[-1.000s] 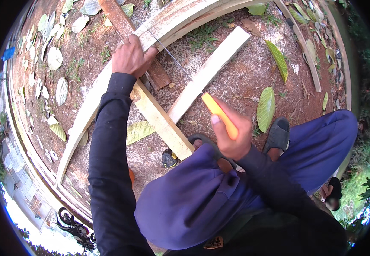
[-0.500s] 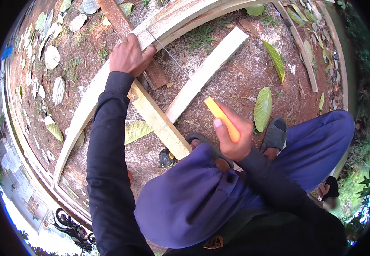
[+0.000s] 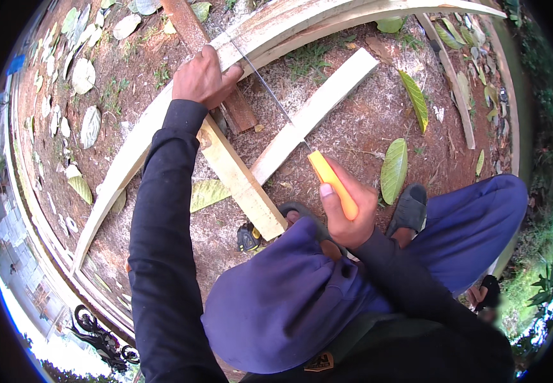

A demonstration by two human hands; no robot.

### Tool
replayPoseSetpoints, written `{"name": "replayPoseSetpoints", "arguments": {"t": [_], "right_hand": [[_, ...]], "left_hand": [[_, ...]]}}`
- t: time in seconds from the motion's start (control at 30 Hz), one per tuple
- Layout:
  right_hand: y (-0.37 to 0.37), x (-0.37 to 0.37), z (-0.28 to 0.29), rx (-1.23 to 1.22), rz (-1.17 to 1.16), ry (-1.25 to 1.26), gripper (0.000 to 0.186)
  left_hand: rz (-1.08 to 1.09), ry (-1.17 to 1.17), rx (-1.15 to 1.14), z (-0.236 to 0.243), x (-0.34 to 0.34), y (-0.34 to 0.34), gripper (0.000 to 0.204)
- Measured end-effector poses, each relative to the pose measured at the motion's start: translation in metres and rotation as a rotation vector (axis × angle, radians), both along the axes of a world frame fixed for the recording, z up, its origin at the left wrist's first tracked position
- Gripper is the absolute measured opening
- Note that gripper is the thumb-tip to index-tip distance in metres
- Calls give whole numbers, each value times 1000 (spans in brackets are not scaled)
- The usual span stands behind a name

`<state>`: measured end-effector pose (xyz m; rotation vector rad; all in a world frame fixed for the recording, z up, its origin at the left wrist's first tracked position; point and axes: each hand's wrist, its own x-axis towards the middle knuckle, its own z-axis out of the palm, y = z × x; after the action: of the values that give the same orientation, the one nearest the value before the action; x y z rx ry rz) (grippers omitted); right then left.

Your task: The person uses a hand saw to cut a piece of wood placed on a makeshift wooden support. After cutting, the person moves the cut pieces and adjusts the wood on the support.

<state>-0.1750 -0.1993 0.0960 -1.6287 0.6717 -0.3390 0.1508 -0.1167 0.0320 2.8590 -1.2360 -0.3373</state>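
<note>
My left hand (image 3: 201,78) is closed over the long pale wooden plank (image 3: 141,129), pressing it down where it crosses a reddish board (image 3: 187,27). In my right hand (image 3: 355,210) is a handsaw (image 3: 335,185), gripped by its orange handle with the thumb along the top. Its thin blade, seen nearly edge-on, runs up and left across the long plank just right of my left hand. A shorter pale board (image 3: 318,105) lies on the ground below the blade. Another yellowish wood piece (image 3: 241,179) slants from under the plank toward my foot.
A black and yellow tape measure (image 3: 248,237) sits beside the yellowish piece. Leaves, such as a large green one (image 3: 394,171), and sawdust cover the reddish soil. My sandalled foot (image 3: 408,214) is at right. A narrow wood strip (image 3: 452,80) lies farther right; a motorcycle (image 3: 101,338) stands lower left.
The whole view has shifted slightly, with the ground and wood now a little lower and to the right. Both hands keep their grips, and the saw stays across the plank.
</note>
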Motion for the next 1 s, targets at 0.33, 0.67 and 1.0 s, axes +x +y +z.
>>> {"name": "replayPoseSetpoints", "arguments": {"t": [0.33,0.67,1.0], "right_hand": [[-23,91,-5,26,-19,-148,34],[-13,92,7,55,-12,-165,33],[-15,104,-2,20,-43,-184,38]], "left_hand": [[31,-129,-305,-8,-4,8,54],[-63,48,-293,11,21,7,54],[-36,-82,-187,2,3,8,54]]}}
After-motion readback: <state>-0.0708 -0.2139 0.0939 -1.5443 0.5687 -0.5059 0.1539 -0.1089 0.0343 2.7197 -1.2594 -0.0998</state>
